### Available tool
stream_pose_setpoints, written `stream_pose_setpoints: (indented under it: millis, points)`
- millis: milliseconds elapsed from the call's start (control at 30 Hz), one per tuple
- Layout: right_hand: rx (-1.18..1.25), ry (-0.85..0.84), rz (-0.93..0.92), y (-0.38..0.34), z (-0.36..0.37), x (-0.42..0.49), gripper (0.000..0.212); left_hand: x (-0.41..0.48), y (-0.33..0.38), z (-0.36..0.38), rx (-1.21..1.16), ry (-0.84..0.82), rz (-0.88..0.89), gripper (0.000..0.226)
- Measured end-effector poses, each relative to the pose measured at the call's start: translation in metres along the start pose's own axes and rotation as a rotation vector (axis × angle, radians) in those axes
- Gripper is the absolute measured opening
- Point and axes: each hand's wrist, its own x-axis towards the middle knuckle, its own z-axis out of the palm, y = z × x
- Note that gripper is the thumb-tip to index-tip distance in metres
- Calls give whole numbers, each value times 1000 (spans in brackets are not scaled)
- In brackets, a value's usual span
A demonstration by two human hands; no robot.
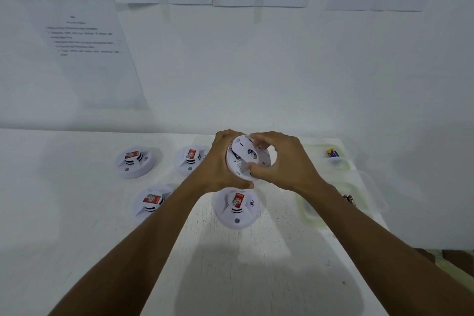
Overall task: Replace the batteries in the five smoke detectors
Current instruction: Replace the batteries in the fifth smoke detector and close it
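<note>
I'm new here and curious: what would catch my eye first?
Mid-frame, the left hand and right hand grip one white smoke detector, its back toward the camera, above the table. Left of and below it, four more smoke detectors with red labels lie there. At far right, a blue-and-yellow battery sits in a clear tray.

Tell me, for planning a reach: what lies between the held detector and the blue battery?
Head view: the right hand, gripping the detector, then the tray rim.
</note>
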Motion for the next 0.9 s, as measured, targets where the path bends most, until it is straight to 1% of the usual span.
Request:
stream_pose_setpoints:
  millis: [67, 167, 233, 267, 367, 500, 567, 600, 700, 767, 833, 900]
  points:
    - [55, -5, 0, 1, 0, 3, 57, -5, -10, -4, 16, 11, 42, 88]
    - [43, 91, -40, 11, 1, 13, 41, -9, -24, -12, -24, 71, 42, 97]
    - [57, 130, -26, 23, -2, 22, 41, -10, -33, -19, -34, 80, 20, 100]
    - [61, 115, -3, 31, -3, 27, 42, -12, -39, -22, -39, 88, 24, 101]
    - [8, -28, 81, 57, -2, 41, 42, -17, -51, -31, -38, 86, 18, 101]
    - [-86, -237, 182, 79, 20, 52, 37, -18, -61, -36, -32, 77, 18, 102]
    - [-171, -300, 211, 84, 32, 57, 38, -18, -62, -37, -32, 57, 18, 102]
    - [-214, -305, 223, 86, 37, 59, 41, -17, -62, -37, -28, 47, 20, 103]
    - [-240, -245, 235, 90, 48, 62, 45, -12, -61, -36, -31, 19, 29, 105]
    - [-172, -131, 226, 87, 48, 60, 36, -8, -61, -36, -34, 5, 43, 105]
    - [-47, 33, 173, 76, 44, 57, 26, -5, -58, -35, -43, -9, 46, 106]
    - [60, 114, 113, 54, 39, 51, 21, -1, -54, -30, -46, -19, 56, 107]
